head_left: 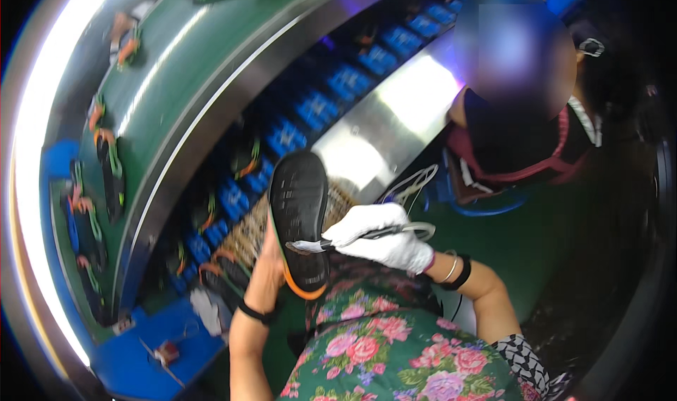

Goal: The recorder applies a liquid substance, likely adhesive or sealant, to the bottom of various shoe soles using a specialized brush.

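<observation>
A black shoe sole (300,196) with an orange edge at its near end is tilted up in front of me. My left hand (268,260), bare and mostly behind the sole, is closed on its left side. My right hand (377,235) wears a white knit glove and grips a slim black-handled brush (307,246). The pale brush tip lies against the lower part of the sole's flat face. From the handle, a clear thin tube (422,228) loops out beside the glove.
A green conveyor belt (162,69) curves along the left, carrying several dark shoes with orange and green straps. Blue racks (317,108) line a metal rail. Another person (522,119) sits at the upper right. A whitish cloth (208,309) hangs by a blue table (134,366).
</observation>
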The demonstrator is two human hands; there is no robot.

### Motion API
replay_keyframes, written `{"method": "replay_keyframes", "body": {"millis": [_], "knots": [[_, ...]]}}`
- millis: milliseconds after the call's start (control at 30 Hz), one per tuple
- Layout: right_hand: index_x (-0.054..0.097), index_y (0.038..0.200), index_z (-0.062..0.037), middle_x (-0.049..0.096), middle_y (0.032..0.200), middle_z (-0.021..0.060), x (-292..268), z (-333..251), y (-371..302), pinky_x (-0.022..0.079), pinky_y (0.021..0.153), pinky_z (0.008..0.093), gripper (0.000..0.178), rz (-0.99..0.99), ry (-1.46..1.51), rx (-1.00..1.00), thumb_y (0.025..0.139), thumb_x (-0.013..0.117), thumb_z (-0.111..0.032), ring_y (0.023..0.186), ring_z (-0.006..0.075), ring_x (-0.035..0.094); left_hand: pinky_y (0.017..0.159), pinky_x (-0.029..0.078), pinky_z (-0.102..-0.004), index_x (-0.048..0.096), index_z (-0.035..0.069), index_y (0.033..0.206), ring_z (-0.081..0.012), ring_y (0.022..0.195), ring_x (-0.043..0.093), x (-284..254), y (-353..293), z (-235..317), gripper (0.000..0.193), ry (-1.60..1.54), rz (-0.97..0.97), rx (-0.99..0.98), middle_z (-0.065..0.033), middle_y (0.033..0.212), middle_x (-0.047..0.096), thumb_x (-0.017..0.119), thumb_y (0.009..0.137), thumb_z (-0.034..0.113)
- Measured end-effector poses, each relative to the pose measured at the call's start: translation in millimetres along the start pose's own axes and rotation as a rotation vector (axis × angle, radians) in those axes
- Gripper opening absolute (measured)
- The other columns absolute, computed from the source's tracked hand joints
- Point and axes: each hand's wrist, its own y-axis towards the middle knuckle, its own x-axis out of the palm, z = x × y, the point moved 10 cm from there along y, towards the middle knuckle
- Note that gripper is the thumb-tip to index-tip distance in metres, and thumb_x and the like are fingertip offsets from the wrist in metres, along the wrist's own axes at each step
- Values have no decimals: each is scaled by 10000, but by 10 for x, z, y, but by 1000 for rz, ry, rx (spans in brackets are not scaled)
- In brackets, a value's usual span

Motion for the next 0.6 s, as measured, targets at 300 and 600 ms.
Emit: {"method": "replay_keyframes", "body": {"millis": [300,600], "knots": [[780,977,-69,779,1014,86,-50,-378,-58,568,847,388,179,-10,-419,-315,799,774,-48,928,262,728,1177,409,-506,619,-37,1337,-385,1313,578,-158,66,-194,535,478,-270,232,-230,1384,629,429,1064,382],[772,1038,-45,758,980,97,-311,-427,-349,564,762,399,241,109,-483,-435,797,768,-40,862,296,698,989,586,-481,643,14,1296,-329,1141,695,-189,144,-288,508,369,-162,153,-153,1319,686,547,1048,447]]}}
